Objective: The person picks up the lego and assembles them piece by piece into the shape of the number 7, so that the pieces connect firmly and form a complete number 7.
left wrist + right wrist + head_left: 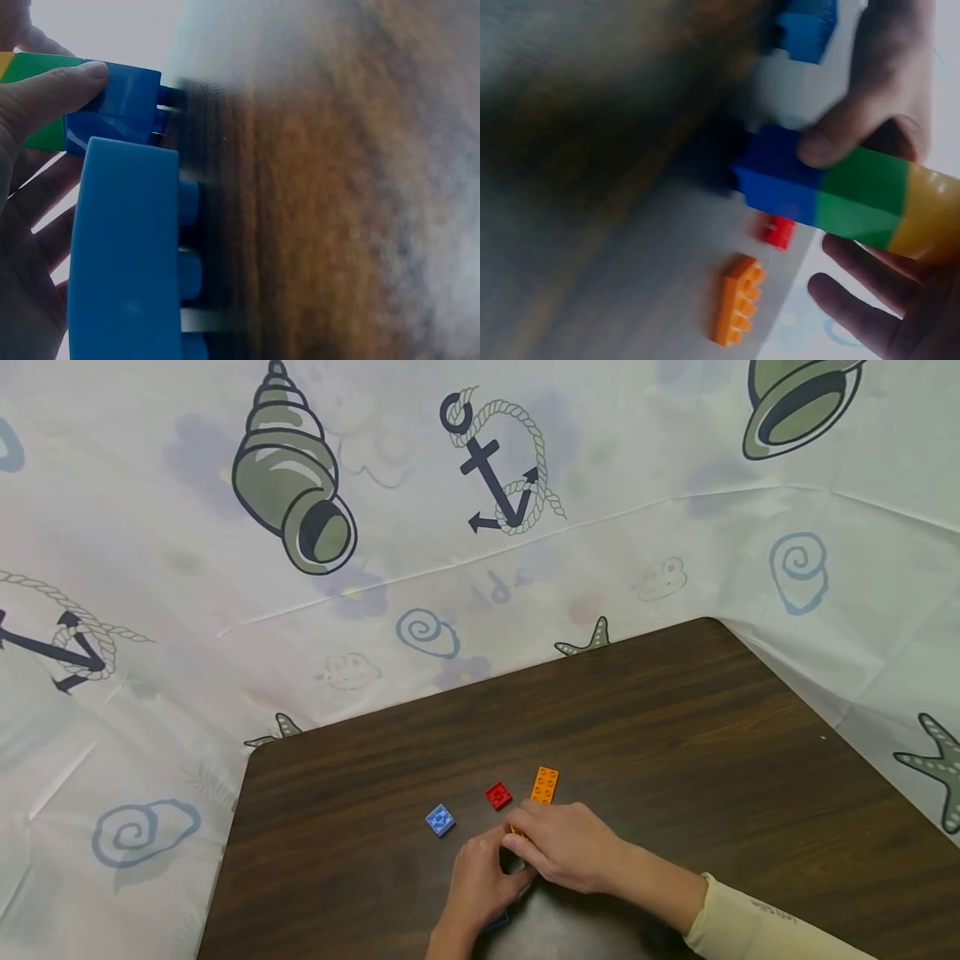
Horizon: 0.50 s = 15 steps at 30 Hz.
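Between the two hands stands a stack of toy building bricks: a dark blue brick (780,172), a green brick (864,187) and a yellow brick (934,217), with the blue one's studs toward the table. My left hand (480,878) grips the stack, its thumb lying across the green and blue bricks in the left wrist view. My right hand (572,847) is over the yellow end, fingers and thumb around the yellow brick. Most of the stack is hidden behind the hands in the head view. A larger blue brick (124,255) lies studs down beside my left wrist.
Beyond the hands on the dark wooden table (360,793) lie a light blue square brick (440,819), a red square brick (498,795) and a longer orange brick (545,785). A sea-patterned sheet (420,560) hangs around the table's far and side edges.
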Each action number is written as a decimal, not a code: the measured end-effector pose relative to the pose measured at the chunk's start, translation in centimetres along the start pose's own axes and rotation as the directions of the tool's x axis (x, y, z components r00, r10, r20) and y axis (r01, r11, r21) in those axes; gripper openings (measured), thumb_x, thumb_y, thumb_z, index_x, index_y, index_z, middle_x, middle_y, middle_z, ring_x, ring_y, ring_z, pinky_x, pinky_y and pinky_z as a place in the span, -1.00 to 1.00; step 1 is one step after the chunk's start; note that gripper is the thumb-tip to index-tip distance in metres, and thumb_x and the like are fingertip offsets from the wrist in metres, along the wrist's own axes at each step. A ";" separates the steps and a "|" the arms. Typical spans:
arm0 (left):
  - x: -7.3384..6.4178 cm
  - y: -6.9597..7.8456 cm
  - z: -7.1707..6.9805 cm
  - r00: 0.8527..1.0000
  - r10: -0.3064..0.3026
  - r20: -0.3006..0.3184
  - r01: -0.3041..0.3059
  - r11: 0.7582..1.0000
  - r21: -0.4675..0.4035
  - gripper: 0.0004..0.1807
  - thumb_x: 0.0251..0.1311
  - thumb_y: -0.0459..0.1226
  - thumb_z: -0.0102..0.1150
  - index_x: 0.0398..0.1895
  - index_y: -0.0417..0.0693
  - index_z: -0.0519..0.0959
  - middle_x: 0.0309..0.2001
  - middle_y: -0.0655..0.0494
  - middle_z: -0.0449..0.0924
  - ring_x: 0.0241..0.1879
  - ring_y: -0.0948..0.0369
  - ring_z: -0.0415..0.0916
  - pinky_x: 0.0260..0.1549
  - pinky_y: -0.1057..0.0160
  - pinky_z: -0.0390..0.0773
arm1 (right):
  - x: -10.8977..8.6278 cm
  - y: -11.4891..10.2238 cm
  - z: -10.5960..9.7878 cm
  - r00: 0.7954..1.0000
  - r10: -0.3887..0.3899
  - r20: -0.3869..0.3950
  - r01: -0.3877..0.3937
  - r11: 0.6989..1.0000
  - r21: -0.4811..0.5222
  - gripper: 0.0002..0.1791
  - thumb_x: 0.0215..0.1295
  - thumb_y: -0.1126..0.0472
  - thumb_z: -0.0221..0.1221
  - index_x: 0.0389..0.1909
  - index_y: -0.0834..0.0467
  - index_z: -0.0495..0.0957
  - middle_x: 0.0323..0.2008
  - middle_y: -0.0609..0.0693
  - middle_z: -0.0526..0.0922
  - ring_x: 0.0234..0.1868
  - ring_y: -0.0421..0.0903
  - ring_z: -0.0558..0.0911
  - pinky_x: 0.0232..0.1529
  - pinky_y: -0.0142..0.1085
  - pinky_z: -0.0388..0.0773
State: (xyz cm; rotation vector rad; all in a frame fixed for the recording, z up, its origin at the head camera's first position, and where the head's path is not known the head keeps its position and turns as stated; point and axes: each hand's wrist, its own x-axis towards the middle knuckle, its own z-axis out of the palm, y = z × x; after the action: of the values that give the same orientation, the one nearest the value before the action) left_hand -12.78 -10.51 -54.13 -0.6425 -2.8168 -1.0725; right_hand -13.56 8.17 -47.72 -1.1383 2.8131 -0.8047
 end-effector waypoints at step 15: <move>0.1 -0.1 0.2 1.000 -0.008 -0.006 0.009 1.000 0.021 -0.55 -0.10 -0.04 0.54 -0.08 0.19 0.65 -0.19 0.40 0.66 -0.26 0.37 0.58 -0.23 0.21 0.58 | -0.1 0.6 1.2 0.997 -0.029 -0.066 0.029 1.000 -0.003 -0.67 0.59 -0.06 -0.24 -0.18 -0.10 0.49 -0.31 -0.27 0.42 -0.44 -0.36 0.34 -0.58 -0.50 0.29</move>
State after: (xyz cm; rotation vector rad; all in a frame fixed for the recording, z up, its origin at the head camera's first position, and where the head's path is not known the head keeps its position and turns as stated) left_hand -12.87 -10.41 -54.28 -0.6248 -2.8243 -1.0430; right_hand -13.68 8.03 -49.00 -1.1768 2.8574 -0.8568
